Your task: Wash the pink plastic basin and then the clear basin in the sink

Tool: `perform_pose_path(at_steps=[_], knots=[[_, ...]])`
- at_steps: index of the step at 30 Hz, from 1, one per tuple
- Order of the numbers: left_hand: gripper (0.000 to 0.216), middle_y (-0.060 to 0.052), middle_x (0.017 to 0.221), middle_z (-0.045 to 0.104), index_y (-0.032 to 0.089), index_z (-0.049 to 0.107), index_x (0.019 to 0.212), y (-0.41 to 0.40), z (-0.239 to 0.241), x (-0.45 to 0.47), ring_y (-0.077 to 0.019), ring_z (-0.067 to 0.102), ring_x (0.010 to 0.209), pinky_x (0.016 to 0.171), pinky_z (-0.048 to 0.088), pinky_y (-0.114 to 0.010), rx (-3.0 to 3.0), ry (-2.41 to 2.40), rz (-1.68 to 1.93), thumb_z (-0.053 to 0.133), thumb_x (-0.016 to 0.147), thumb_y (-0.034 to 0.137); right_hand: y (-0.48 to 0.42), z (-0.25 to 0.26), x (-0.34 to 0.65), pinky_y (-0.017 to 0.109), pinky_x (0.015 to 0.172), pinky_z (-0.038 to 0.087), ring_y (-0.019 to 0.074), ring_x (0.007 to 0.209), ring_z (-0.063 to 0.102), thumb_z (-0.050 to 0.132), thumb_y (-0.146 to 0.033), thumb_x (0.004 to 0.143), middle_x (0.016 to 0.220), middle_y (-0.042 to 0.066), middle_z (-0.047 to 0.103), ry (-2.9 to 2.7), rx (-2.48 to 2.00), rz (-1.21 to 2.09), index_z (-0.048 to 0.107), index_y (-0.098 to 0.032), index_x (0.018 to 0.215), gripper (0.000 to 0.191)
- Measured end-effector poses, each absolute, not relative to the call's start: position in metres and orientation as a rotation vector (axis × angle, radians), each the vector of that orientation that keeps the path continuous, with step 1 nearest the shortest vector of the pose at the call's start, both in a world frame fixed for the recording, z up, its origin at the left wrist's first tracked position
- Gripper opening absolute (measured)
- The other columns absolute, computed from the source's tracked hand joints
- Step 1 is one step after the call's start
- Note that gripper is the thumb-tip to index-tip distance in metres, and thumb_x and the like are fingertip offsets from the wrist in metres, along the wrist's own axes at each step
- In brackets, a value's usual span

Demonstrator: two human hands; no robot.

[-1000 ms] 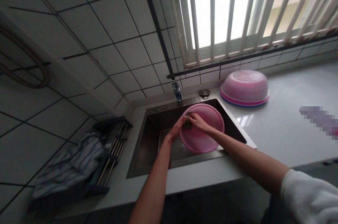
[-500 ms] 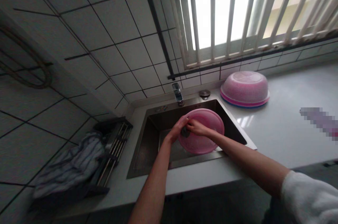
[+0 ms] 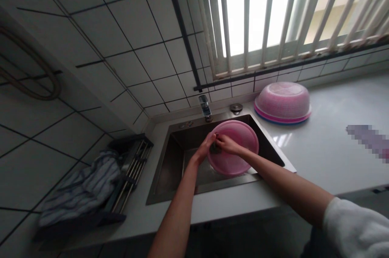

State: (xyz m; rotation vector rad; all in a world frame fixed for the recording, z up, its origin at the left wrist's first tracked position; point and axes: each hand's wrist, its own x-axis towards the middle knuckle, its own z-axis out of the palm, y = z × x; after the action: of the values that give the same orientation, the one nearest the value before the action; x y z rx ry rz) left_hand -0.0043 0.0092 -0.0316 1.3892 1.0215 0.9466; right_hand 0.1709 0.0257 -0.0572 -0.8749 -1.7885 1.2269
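White tiles and a barred window are backing a steel sink [image 3: 170, 168], where a round pink basket [image 3: 238, 148], shallow and finely perforated, is standing tilted on edge inside the basin, its hollow facing the person. The left hand [image 3: 204, 148] is gripping its left rim, while the right hand [image 3: 227, 144] is pinching a dark scrub pad [image 3: 215, 149] against its inside.

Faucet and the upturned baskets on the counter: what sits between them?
A small round metal cap between faucet and baskets, in the head view.
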Motion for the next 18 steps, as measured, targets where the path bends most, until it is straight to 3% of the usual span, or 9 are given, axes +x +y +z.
perform_pose_path(at_steps=[4, 12, 18], knots=[[0.084, -0.012, 0.158, 0.062, 0.020, 0.061, 0.154, 0.009, -0.030, -0.001, -0.0370, 0.050, 0.151, 0.131, 0.032, -0.052, 1.390, 0.980, 0.946, 0.068, 0.092, 0.076, 0.040, -0.051, 0.184, 0.025, 0.059, 0.042, 0.0165, 0.067, 0.055, 0.052, -0.030, 0.095, 0.078, 0.003, 0.065, -1.588, -0.971, 1.059, 0.060, -0.019, 0.085, 0.018], [0.083, -0.015, 0.150, 0.067, 0.017, 0.067, 0.145, 0.011, -0.035, -0.008, -0.0359, 0.055, 0.146, 0.132, 0.030, -0.052, 1.501, 1.028, 0.881, 0.067, 0.090, 0.080, 0.018, -0.066, 0.161, 0.025, 0.060, 0.043, 0.0140, 0.063, 0.052, 0.061, -0.019, 0.087, 0.070, 0.001, 0.063, -1.962, -0.770, 1.291, 0.063, -0.018, 0.080, 0.008], [0.081, -0.014, 0.161, 0.059, 0.019, 0.060, 0.153, 0.009, -0.027, -0.003, -0.0343, 0.047, 0.154, 0.133, 0.028, -0.049, 1.529, 0.999, 0.932, 0.062, 0.096, 0.076, 0.040, -0.054, 0.181, 0.026, 0.062, 0.044, 0.0169, 0.070, 0.057, 0.050, -0.025, 0.094, 0.084, 0.006, 0.070, -1.631, -1.030, 0.990, 0.064, -0.017, 0.087, 0.018]])
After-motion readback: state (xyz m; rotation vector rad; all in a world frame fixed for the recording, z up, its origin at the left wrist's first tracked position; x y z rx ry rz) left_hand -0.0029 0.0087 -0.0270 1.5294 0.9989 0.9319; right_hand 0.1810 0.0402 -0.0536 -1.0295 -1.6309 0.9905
